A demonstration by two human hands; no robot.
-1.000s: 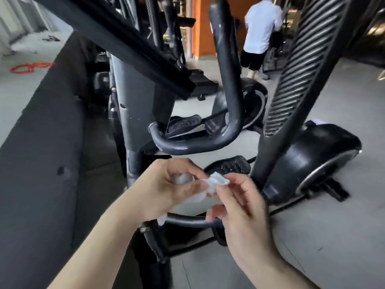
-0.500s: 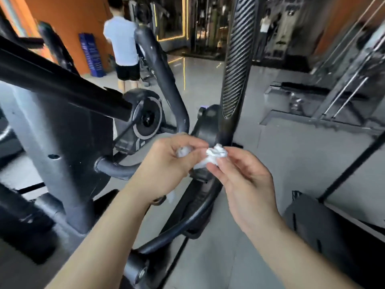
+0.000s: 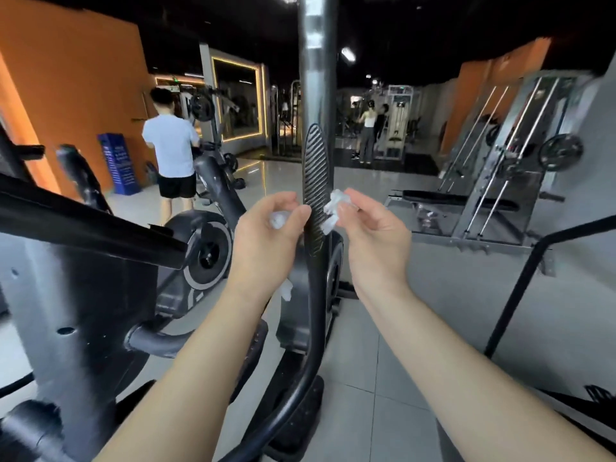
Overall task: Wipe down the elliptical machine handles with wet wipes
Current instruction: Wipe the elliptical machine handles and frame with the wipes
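Ribbed elliptical handle (image 3: 315, 181) stands upright at centre, between the two hands. Right hand (image 3: 373, 238): grip narrow, fingertips pinching a crumpled wet wipe (image 3: 334, 208) just beside the handle's right edge. Left hand (image 3: 266, 241): grip curled round a second white wad (image 3: 279, 220), thumb tip at the handle's left edge. Person in white shirt (image 3: 170, 145) stands beyond, to the left.

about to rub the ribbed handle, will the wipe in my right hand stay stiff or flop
Likely floppy: the wipe is crumpled, a corner drooping below the right hand's fingertip pinch. Probably very light, since that pinch carries it. It may snag on the handle's ribs.
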